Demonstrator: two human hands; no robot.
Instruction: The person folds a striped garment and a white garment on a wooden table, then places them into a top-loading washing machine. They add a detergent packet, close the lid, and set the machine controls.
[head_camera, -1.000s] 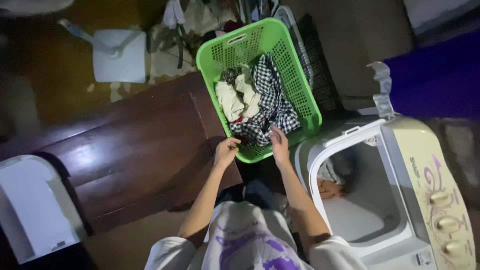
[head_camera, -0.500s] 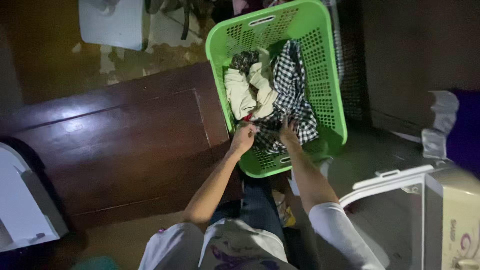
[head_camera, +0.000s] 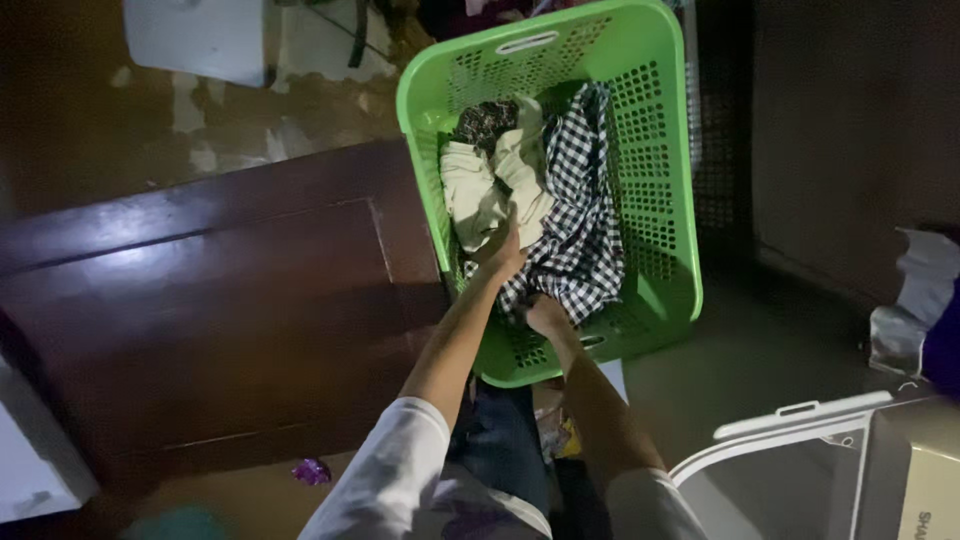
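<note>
Counts: one green perforated plastic laundry basket (head_camera: 660, 180); three separate pieces of clothing could be made out in it; two hands, both the person's own.
Left hand (head_camera: 500, 255): its grip lay on the cream crumpled cloth garment (head_camera: 480, 190), fingers curled into the folds; whether it had truly pinched the cloth could not be told.
Right hand (head_camera: 545, 315): its grip was pushed under the lower hem of the black-and-white checked cloth shirt (head_camera: 585, 220), fingers hidden by the fabric, so clenched or released could not be told.
Basket, place: directly beneath both grips, its near rim just below the right wrist, its far rim with a slot handle away from the person.
Basket, axis: long axis ran away from the person, leaning slightly leftward at the far end.
Checked shirt, axis: draped lengthwise along the basket, from beside the right grip up towards the far wall.
Cream garment, look: pale, bunched, touching the checked shirt on the side nearer the right grip.
Third piece: a dark patterned cloth (head_camera: 485, 120) beyond the left grip, partly under the cream one.
Left of the left grip: a dark brown panelled wooden door (head_camera: 220, 310) lying flat, touching the basket's side.
Right of the right grip, nearer the person: a white washing machine's open lid (head_camera: 790, 420).
</note>
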